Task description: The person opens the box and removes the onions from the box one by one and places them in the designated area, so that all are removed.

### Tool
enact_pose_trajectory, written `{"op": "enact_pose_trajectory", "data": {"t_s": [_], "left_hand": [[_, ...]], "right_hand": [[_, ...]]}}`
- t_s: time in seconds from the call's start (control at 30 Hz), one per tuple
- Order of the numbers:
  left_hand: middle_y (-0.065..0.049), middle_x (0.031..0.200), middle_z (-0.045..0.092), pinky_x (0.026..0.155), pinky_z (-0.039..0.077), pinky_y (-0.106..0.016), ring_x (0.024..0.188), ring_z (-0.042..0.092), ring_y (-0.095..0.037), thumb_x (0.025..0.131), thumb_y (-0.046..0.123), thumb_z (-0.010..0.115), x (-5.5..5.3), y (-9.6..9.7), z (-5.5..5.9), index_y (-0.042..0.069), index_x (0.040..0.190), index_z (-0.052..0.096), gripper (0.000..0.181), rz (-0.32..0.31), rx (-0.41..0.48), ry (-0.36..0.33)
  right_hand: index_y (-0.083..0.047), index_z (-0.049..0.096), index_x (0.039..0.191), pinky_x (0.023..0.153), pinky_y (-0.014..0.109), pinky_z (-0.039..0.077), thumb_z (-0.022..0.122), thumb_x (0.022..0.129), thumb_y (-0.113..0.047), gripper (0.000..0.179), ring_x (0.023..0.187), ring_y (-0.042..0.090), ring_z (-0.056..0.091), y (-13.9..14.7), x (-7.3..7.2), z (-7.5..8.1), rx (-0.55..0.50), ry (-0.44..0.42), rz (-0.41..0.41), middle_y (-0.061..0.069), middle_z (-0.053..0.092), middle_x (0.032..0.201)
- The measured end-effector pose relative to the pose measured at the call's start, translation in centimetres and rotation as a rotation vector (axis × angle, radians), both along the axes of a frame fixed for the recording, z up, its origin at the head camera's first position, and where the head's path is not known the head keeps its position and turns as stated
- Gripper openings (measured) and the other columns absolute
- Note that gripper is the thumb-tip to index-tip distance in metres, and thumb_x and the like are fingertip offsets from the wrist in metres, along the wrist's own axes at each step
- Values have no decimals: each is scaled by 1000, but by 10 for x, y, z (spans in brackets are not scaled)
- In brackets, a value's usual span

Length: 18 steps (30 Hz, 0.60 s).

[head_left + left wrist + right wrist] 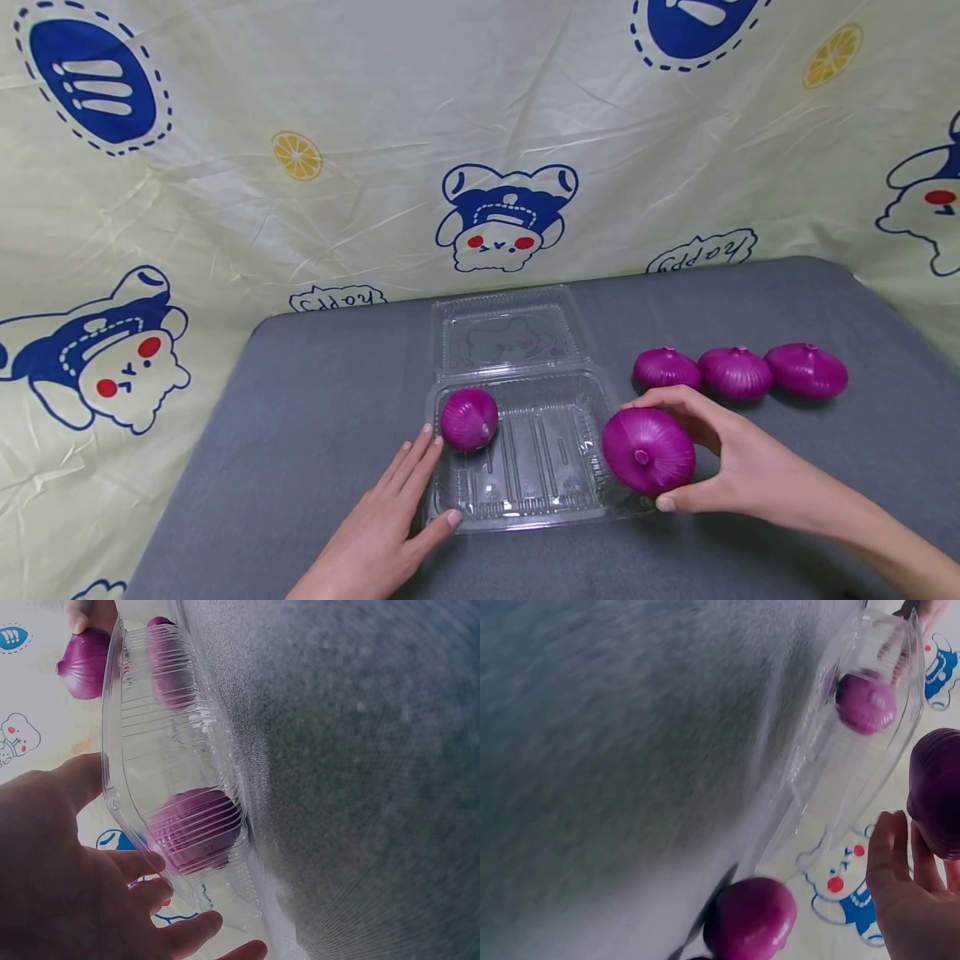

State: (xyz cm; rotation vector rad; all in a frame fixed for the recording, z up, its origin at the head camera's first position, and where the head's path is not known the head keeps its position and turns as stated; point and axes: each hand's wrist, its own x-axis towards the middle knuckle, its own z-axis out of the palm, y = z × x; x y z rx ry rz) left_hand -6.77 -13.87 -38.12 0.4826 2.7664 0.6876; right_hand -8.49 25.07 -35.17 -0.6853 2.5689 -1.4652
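Note:
My right hand [723, 462] grips a purple onion [648, 451] between thumb and fingers, over the right rim of a clear plastic clamshell box [536, 467]. The onion's stem end faces me. Inside the box, at its left end, lies another purple onion [469, 419]. My left hand [382, 517] rests along the box's left edge with fingers extended, the fingertips at the rim beside that onion. In the left wrist view, the onion in the box [199, 829] shows through the clear ribbed wall. The right wrist view shows the held onion [939, 793] above my fingers.
Three purple onions stand in a row behind my right hand: a left one [667, 370], a middle one [736, 372] and a right one [807, 371]. The box's lid [510, 333] lies folded back on the grey table [322, 417]. A printed cloth [375, 225] hangs behind.

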Motion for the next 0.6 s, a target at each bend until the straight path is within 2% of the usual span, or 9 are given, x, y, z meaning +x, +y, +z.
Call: {"op": "enact_pose_trajectory", "data": {"t_s": [0.17,0.27,0.47,0.6], "left_hand": [[12,163,8,106,31,-62,149,13,-25,93,68,47,2,-1,1,22,158,21,84,-1,11,13],[13,163,8,107,32,-61,149,14,-25,93,68,46,4,-2,1,22,158,22,84,-6,19,32],[14,163,7,107,31,-61,149,14,-24,93,68,46,4,-1,0,21,158,22,84,-7,25,31],[15,163,7,107,31,-61,149,13,-24,92,69,45,4,-2,1,22,158,22,84,-4,26,26]], "right_hand": [[-18,47,138,78,32,57,90,65,-10,85,115,12,52,15,-1,-3,-22,29,-26,-2,51,130],[-17,45,140,79,30,56,88,68,-7,84,114,11,52,24,-2,-8,-18,27,-54,-1,50,132],[-18,42,146,81,22,53,87,71,-7,88,113,4,51,42,-3,-20,61,44,-116,-3,44,136],[-19,42,148,83,16,49,88,73,-12,88,112,-1,51,49,-4,-26,116,80,-121,-1,43,139]]}}
